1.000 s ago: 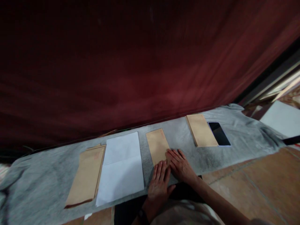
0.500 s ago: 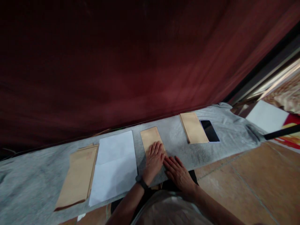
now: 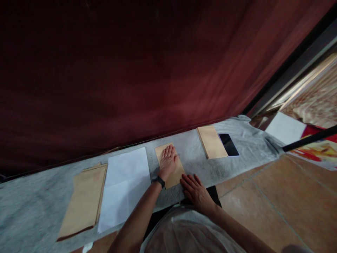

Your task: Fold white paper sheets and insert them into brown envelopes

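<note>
A brown envelope (image 3: 177, 175) lies flat on the grey cloth in front of me. My left hand (image 3: 168, 161), with a dark band at the wrist, rests flat on its upper part, fingers extended. Beside the envelope's lower right corner lies my right hand (image 3: 194, 189), its fingers spread and its fingertips at the corner. White paper sheets (image 3: 126, 186) with fold creases are to the left. Farther left is a stack of larger-looking brown envelopes (image 3: 83, 200). Another stack of brown envelopes (image 3: 212, 142) sits to the right, with a dark-screened phone (image 3: 228, 144) against it.
The grey cloth (image 3: 195, 151) covers a long, narrow surface. Behind it hangs a dark red curtain (image 3: 158, 80). On the far right are a black bar (image 3: 310, 138), a white panel (image 3: 285, 130) and a red and yellow printed sheet. Tiled floor (image 3: 263, 196) shows at the lower right.
My left hand has slid up the envelope, away from my body, uncovering its lower part. My right hand stays near the lower corner. The view has shifted slightly.
</note>
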Motion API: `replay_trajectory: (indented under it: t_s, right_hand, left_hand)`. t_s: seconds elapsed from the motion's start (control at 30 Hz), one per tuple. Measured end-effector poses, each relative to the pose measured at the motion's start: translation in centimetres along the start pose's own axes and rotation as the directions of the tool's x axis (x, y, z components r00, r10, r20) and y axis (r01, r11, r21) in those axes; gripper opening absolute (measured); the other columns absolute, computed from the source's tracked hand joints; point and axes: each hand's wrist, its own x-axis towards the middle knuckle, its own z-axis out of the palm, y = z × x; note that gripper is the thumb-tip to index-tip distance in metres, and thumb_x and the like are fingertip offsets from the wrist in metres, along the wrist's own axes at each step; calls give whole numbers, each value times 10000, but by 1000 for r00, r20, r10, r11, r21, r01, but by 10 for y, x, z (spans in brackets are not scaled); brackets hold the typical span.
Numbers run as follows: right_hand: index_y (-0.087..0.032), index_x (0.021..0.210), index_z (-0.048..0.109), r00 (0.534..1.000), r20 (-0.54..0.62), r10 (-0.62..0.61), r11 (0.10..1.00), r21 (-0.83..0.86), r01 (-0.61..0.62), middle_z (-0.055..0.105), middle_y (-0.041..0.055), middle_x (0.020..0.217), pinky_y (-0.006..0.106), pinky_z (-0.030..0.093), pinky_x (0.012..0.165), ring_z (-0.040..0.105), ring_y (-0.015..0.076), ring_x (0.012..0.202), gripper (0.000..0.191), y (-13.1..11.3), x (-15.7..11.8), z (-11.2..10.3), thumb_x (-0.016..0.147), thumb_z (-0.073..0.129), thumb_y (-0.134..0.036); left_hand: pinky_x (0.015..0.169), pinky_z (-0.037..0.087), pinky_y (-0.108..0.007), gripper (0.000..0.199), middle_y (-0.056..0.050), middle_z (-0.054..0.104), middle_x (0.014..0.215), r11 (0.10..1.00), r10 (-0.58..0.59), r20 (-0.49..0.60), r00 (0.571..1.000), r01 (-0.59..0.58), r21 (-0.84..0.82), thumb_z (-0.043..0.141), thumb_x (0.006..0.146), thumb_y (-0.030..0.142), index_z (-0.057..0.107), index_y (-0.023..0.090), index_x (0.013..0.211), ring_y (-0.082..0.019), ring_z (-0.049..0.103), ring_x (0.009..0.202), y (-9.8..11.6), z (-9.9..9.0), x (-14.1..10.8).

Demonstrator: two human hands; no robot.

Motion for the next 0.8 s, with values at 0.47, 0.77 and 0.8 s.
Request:
replay_trajectory:
  t_s: [0.47,0.77,0.8]
  right_hand:
    - [-202,1574,371,999,-32,6,997,73,-3,464,115,1576,523,323,1213,441,245,1446,525,4,9,0,1060,409,-305]
    - [-192,1544,407,997,-17,-69,996,48,70,438,102,1596,473,299,1226,364,221,1496,505,24,74,7,1066,426,-354]
    - [-188,1551,393,997,-20,-69,997,32,69,427,106,1602,476,286,1231,360,226,1498,518,27,82,9,1065,427,-363]
  left_hand:
    - [1232,308,-439,593,-91,447,1594,965,257,14,966,-258,48,457,1009,405,406,168,1550,-249,362,1502,26,-14,-150]
    - [1213,329,-475,607,-118,527,1531,948,309,84,947,-314,48,488,985,551,526,181,1466,-288,413,1467,20,-15,-147]
    - [1210,331,-473,607,-112,525,1533,947,312,80,947,-317,51,486,987,549,518,188,1474,-288,418,1464,20,-15,-147]
